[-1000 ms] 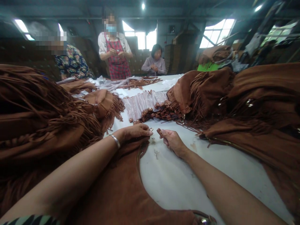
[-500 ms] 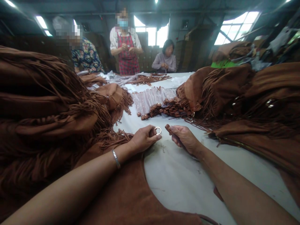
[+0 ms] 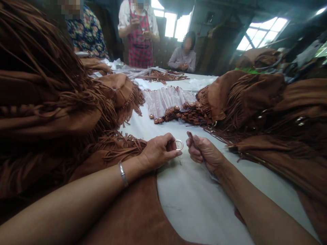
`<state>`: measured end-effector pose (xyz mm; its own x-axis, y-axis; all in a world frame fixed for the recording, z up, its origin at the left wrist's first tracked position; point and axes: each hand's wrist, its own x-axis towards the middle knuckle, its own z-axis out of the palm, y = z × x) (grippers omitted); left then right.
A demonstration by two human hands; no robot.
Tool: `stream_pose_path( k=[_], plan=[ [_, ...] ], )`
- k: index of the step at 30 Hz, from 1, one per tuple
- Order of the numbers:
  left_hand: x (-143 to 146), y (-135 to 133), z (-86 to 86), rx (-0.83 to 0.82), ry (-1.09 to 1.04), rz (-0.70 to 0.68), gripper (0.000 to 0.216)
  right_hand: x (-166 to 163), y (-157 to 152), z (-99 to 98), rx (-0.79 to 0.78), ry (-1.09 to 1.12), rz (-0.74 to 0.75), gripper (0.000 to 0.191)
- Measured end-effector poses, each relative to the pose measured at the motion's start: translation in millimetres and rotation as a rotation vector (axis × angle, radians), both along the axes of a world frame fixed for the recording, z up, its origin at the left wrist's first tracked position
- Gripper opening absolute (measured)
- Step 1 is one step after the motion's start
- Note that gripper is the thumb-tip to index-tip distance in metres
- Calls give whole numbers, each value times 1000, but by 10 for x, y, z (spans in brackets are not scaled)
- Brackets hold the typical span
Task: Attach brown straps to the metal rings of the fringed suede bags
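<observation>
In the head view, the left hand pinches a metal ring between thumb and finger; the right hand grips a brown strap, its end poking up just beside the ring. Compared with a second ago, the ring shows rounder and the strap end more upright. They remain apart, so seemingly unjoined. Brown material lies beneath the left forearm.

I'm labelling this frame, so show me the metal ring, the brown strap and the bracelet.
metal ring (image 3: 182, 145), head view, right side of its rim
brown strap (image 3: 189, 135), head view, near its upper end
bracelet (image 3: 123, 174), head view, middle of its band
</observation>
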<state>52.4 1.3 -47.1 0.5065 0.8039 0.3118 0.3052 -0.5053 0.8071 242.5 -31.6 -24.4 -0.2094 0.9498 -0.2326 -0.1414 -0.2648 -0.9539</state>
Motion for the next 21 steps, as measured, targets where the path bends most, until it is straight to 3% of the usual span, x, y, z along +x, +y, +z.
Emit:
stream_pose_path(
  k=[8, 11, 16, 21],
  plan=[
    [3, 14, -13, 7, -7, 8, 28, -280, -98, -72, 78, -30, -108, 33],
    [-21, -1, 5, 74, 58, -15, 30, -242, -49, -55, 1, 14, -12, 34],
    [-64, -39, 33, 185, 98, -77, 27, -112, 158, 100, -222, -32, 296, 35],
    [-71, -39, 9, 101, 20, -2, 24, -120, 159, 132, -141, -15, 254, 31]
  ],
)
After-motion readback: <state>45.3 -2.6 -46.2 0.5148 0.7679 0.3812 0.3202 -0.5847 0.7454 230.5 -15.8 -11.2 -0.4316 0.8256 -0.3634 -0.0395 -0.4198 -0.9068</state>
